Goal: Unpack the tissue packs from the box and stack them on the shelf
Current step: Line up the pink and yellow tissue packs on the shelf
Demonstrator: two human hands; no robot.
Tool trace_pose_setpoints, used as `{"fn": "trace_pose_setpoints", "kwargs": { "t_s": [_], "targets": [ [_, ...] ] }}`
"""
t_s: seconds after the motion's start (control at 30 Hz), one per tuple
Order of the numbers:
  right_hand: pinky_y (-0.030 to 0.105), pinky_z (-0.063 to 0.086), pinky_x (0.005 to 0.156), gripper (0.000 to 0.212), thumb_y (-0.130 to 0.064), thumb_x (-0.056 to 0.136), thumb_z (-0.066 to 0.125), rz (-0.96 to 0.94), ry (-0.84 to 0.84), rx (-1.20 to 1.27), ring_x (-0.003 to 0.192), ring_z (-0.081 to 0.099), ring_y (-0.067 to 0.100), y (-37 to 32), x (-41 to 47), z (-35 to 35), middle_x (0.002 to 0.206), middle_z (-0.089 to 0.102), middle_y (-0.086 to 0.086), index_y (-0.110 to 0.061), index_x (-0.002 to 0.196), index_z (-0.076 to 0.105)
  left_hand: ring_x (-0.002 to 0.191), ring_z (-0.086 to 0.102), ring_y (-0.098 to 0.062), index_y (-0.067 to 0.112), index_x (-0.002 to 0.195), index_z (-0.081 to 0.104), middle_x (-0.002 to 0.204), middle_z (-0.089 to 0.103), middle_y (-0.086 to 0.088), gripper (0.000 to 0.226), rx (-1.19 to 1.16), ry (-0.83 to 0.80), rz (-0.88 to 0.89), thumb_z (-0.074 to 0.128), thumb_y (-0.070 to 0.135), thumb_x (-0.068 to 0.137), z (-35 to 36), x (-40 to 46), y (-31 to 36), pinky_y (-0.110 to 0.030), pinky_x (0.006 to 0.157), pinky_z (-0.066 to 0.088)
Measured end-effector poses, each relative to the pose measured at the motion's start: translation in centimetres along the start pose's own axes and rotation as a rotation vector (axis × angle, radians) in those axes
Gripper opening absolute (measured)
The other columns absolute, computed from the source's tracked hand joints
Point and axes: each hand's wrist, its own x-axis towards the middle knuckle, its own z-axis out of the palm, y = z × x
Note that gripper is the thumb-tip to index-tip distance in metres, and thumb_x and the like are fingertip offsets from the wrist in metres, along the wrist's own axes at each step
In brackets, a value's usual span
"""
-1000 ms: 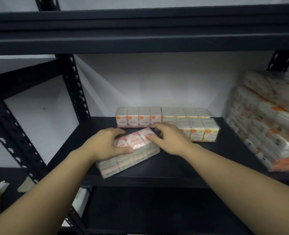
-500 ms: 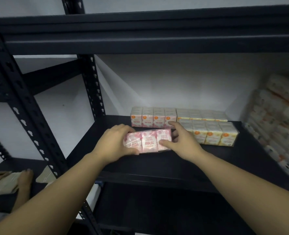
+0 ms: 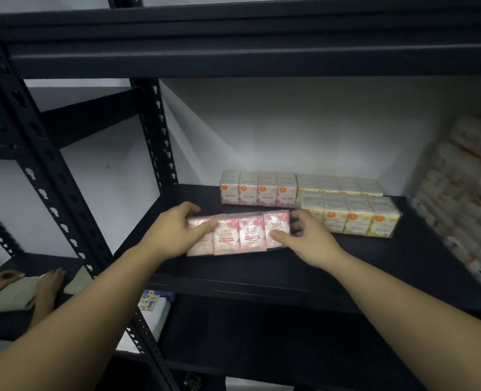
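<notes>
A pink wrapped tissue pack (image 3: 243, 235) stands tilted on the black shelf (image 3: 233, 280), its printed face toward me. My left hand (image 3: 177, 232) grips its left end, thumb across the front. My right hand (image 3: 304, 235) grips its right end, thumb on the front and fingers behind. Just beyond it sits another pink tissue pack (image 3: 257, 190) at the back wall. To the right of that lie yellow tissue packs (image 3: 349, 215), one row in front of another.
A big wrapped bundle of tissue packs (image 3: 464, 198) fills the shelf's right end. A perforated black upright (image 3: 56, 176) crosses on the left. Another person's hands (image 3: 40, 289) hold a pale package on the lower left shelf. An upper shelf beam (image 3: 247, 46) hangs overhead.
The pink pack has been turned from lying skewed to standing square with its face toward me, and moved a little toward the back row. My view has shifted left.
</notes>
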Motion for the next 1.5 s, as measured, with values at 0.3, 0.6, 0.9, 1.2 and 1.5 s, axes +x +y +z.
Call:
{"fn": "trace_pose_setpoints", "kwargs": {
  "t_s": [0.3,0.6,0.9,1.2,1.5],
  "targets": [
    [0.043,0.064,0.075,0.058,-0.077,0.091,0.048,0.140,0.011,-0.099,0.083,0.073,0.017,-0.7,-0.3,-0.2,0.098,0.074,-0.003,-0.024,0.108,0.065,0.099,0.070,-0.016,0.020,0.132,0.059,0.121,0.068,0.001,0.077,-0.146,-0.107,-0.205,0.052,0.082,0.086,-0.4,-0.9,-0.8,-0.030,0.076,0.057],
    [0.042,0.065,0.075,0.051,-0.065,0.096,0.056,0.202,-0.015,-0.136,0.086,0.073,0.017,-0.9,-0.3,-0.1,0.104,0.074,-0.005,-0.020,0.117,0.068,0.068,0.077,-0.012,0.011,0.099,0.072,0.083,0.080,-0.001,0.048,-0.272,-0.184,-0.304,0.066,0.058,0.094,0.3,-1.1,0.0,-0.020,0.052,0.054],
    [0.041,0.061,0.091,0.037,-0.039,0.092,0.077,0.034,0.047,0.056,0.103,0.070,0.012,-0.6,0.2,-0.5,0.114,0.073,-0.007,-0.023,0.123,0.067,0.083,0.076,-0.008,0.027,0.104,0.073,0.095,0.078,0.008,0.031,-0.345,0.066,-0.141,0.081,0.049,0.084,0.5,-1.0,-0.7,-0.037,0.080,0.063],
    [0.027,0.059,0.083,0.060,-0.034,0.076,0.091,-0.006,0.062,0.115,0.104,0.068,0.003,1.3,-2.4,0.7,0.114,0.071,-0.015,-0.029,0.128,0.062,0.111,0.069,-0.006,0.025,0.127,0.065,0.123,0.070,0.006,0.070,-0.559,0.140,-0.027,0.097,0.033,0.065,2.8,-3.8,-2.4,-0.028,0.087,0.062],
    [0.045,0.062,0.088,0.034,-0.051,0.089,0.075,0.075,0.138,0.139,0.092,0.075,0.011,-0.4,-0.1,0.8,0.102,0.077,-0.007,-0.024,0.110,0.071,0.091,0.075,-0.005,0.025,0.121,0.074,0.102,0.079,0.010,0.041,-0.491,0.128,-0.163,0.079,0.047,0.087,2.0,-1.6,-1.3,-0.035,0.085,0.063]
  ]
}}
